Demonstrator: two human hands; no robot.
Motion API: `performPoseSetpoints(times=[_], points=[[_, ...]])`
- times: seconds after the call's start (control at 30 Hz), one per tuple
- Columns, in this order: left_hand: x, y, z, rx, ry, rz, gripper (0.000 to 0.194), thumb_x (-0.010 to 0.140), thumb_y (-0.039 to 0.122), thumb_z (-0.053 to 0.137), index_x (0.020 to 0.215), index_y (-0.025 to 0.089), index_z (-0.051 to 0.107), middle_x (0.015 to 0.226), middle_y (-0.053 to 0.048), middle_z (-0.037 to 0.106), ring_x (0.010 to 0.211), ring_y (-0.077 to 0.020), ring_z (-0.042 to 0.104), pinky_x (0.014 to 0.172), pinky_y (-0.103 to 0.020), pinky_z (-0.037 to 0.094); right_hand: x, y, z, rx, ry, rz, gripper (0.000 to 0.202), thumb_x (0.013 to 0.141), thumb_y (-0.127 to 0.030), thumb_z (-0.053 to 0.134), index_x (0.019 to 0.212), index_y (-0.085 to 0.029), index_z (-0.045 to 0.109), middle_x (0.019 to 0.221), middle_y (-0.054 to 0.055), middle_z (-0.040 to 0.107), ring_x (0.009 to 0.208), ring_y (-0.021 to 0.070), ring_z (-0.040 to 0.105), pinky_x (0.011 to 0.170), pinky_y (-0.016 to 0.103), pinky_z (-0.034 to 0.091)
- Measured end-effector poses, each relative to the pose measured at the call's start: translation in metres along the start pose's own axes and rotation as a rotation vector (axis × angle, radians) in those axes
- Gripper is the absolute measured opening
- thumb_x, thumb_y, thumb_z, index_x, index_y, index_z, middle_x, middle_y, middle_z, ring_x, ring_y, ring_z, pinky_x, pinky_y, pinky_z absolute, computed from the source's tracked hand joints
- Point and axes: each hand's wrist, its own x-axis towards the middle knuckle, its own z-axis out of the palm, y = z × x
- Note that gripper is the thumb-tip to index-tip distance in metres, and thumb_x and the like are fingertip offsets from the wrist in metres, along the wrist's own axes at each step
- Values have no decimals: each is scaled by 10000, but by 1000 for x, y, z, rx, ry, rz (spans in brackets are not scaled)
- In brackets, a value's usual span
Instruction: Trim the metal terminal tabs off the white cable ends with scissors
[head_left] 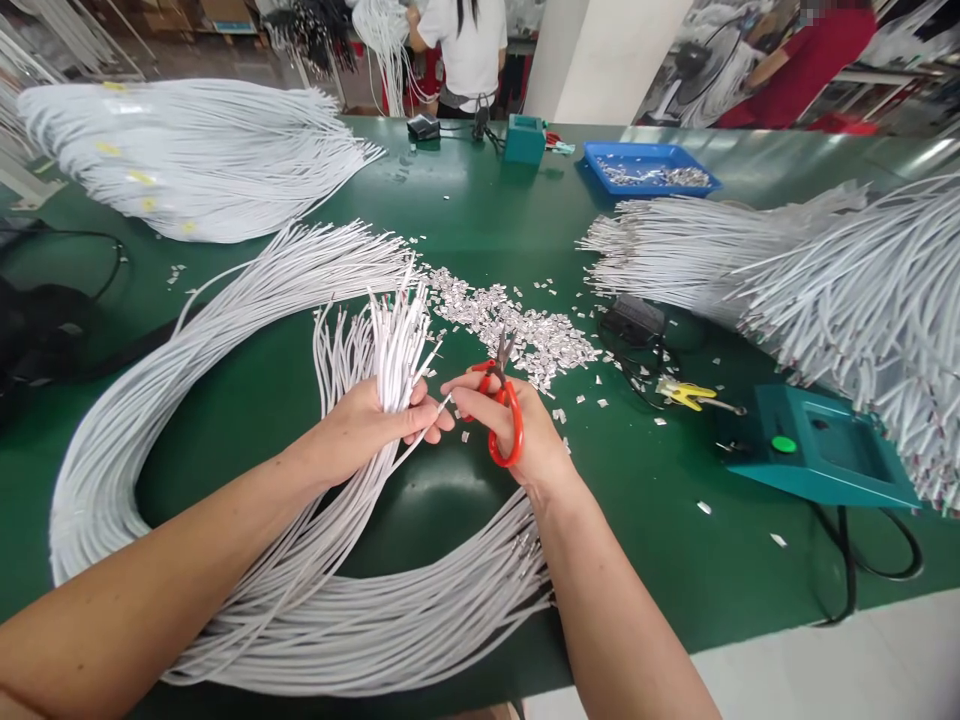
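Observation:
My left hand [375, 425] is closed around a bunch of white cables [397, 345], their cut ends pointing up and away from me. One single cable [421, 432] sticks out to the right between its thumb and fingers. At that cable's tip, the thumb and forefinger of my right hand [517, 425] pinch close together. Red-handled scissors [507, 420] hang in my right hand, looped over the fingers, with the blades pointing away. Below both hands, a long curved bundle of white cables [360, 630] lies on the green table [637, 600].
Small white scraps [517, 325] are heaped beyond my hands. On the right are a teal device [817, 450], a yellow clip [686, 393] and more cable bundles [862, 260]. A blue tray [645, 165] stands at the back. Two people work behind the table.

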Motion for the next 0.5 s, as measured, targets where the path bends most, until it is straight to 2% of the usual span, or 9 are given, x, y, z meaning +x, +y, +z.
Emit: performPoseSetpoints(times=[0.17, 0.27, 0.37, 0.43, 0.5], points=[[1, -2, -1, -16, 11, 8, 308, 775, 342, 702, 703, 193, 443, 790, -17, 674, 723, -148, 627, 623, -272, 436, 1, 3, 0, 4, -72, -46, 160, 798, -333, 649, 731, -194, 688, 704, -16, 604, 681, 114, 524, 711, 269, 423], [0, 0, 0, 0, 52, 4, 308, 742, 324, 724, 699, 191, 449, 761, 5, 627, 767, -153, 616, 643, -265, 429, 0, 3, 5, -77, -10, -57, 199, 797, -359, 643, 696, -188, 654, 686, -19, 562, 651, 110, 482, 672, 261, 408], [0, 3, 1, 78, 111, 13, 272, 723, 278, 722, 674, 182, 473, 702, 34, 567, 685, -115, 541, 633, -250, 402, -4, 2, 12, -187, 70, -119, 197, 753, -358, 690, 669, -187, 642, 680, -16, 546, 660, 120, 472, 680, 270, 400], [0, 3, 1, 112, 156, 28, 249, 713, 279, 722, 676, 178, 497, 682, 41, 555, 636, -105, 497, 619, -249, 392, -4, 1, 14, -163, 66, -164, 219, 735, -370, 709, 638, -188, 634, 675, -11, 554, 671, 129, 486, 688, 277, 403], [1, 1, 1, 122, 184, 29, 249, 700, 300, 733, 689, 177, 517, 697, 37, 567, 638, -111, 501, 616, -252, 393, -3, 2, 14, -80, 112, -146, 298, 755, -429, 684, 597, -187, 613, 645, -10, 547, 651, 128, 485, 671, 278, 404]])
